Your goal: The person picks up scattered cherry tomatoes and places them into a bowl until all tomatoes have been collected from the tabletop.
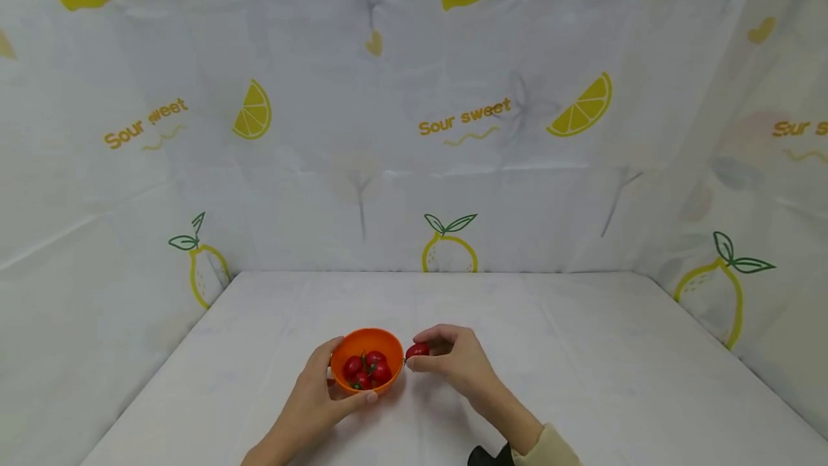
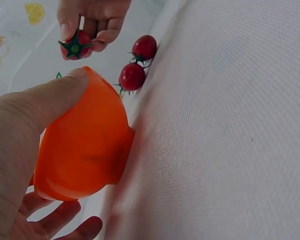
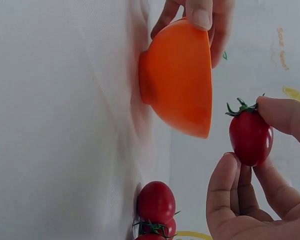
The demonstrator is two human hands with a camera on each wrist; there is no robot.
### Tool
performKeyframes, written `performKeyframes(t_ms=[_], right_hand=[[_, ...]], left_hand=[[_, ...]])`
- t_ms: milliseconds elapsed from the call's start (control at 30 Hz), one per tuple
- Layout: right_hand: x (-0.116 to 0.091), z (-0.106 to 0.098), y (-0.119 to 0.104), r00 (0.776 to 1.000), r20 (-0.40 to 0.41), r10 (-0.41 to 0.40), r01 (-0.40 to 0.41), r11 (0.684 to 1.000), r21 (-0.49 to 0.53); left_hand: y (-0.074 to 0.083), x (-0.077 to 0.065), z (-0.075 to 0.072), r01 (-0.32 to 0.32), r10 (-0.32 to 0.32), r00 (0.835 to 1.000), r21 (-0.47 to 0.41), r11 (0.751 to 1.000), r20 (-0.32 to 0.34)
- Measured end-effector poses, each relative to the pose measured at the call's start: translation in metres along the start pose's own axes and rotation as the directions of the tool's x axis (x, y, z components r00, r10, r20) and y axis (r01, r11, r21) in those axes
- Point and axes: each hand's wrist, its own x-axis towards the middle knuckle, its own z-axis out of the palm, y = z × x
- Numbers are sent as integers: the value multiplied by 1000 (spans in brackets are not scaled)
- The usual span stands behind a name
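An orange bowl (image 1: 368,331) stands on the white cloth with several red cherry tomatoes (image 1: 380,372) inside, green stems on. My left hand (image 1: 315,385) grips it from the left, thumb at the near rim and fingers around the side. Just right of the rim, my right hand (image 1: 458,362) pinches another cherry tomato (image 3: 250,137) between thumb and fingers, its green calyx facing the bowl. In the left wrist view two more tomatoes (image 2: 132,76) lie on the cloth past the bowl; the head view does not show them. A small red patch shows between bowl and left hand.
White cloth covers the table (image 1: 556,351). White sheeting (image 1: 310,200) printed with lemons and "Sour sweet" rises along the back and both sides. A pale sleeve cuff (image 1: 546,446) and a dark object (image 1: 489,456) show by the right forearm.
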Motion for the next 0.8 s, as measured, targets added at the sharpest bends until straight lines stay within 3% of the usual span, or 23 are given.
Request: performKeyframes(t_ms=[333, 600, 800], right_hand=[[-1, 8, -1, 1000, 13, -7, 7, 1000, -11], [9, 22, -5, 995, 48, -82, 85, 995, -56], [15, 29, -6, 995, 36, -92, 95, 991, -97]], left_hand=[[0, -1, -1, 13, -13, 1000, 17, 1000, 3], [-3, 0, 0, -21, 21, 1000, 15, 1000, -2], [-3, 0, 1, -29, 29, 1000, -9, 1000, 1]])
